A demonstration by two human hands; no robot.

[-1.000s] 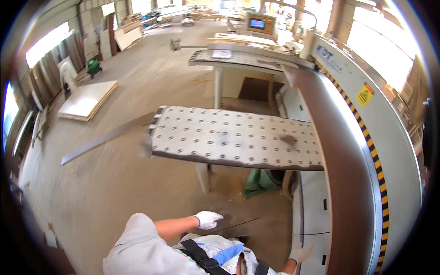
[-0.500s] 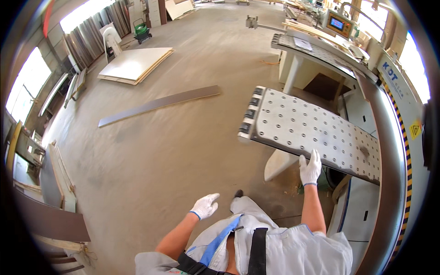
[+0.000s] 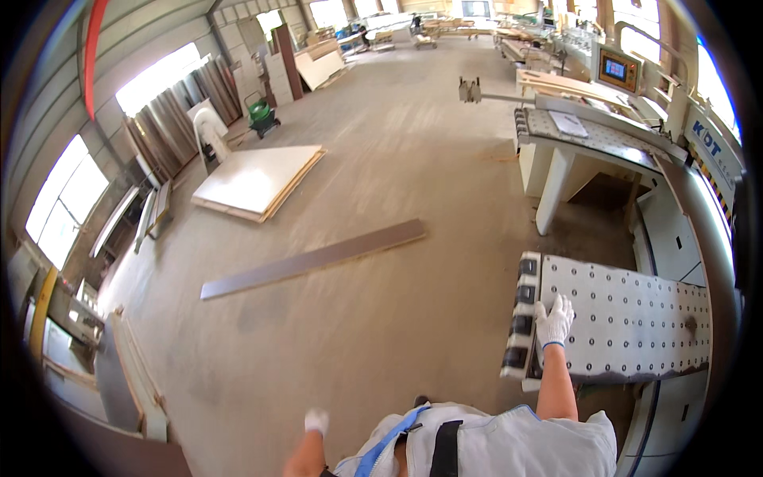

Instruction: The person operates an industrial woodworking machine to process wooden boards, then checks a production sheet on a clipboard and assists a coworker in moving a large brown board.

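Observation:
My right hand [image 3: 555,322], in a white knit glove, is over the left end of a white support table [image 3: 632,318] dotted with round rollers. Its fingers are spread and it holds nothing; it seems to rest on the table top. Low in the view, my left hand [image 3: 316,420], gloved too, hangs over the concrete floor, away from any object. Its fingers are smeared and cannot be made out. Ahead on the floor lies a long narrow brown board [image 3: 318,259].
A stack of white panels [image 3: 258,181] lies farther off at left, near a green wheeled bin [image 3: 260,114]. At right stands a large machine with a second table [image 3: 592,131] and a control screen [image 3: 618,69]. Boards lean along the left wall.
My view has lifted and moved forward. My right hand has gone from the support table's near edge to its left end. My left hand has dropped lower toward my side.

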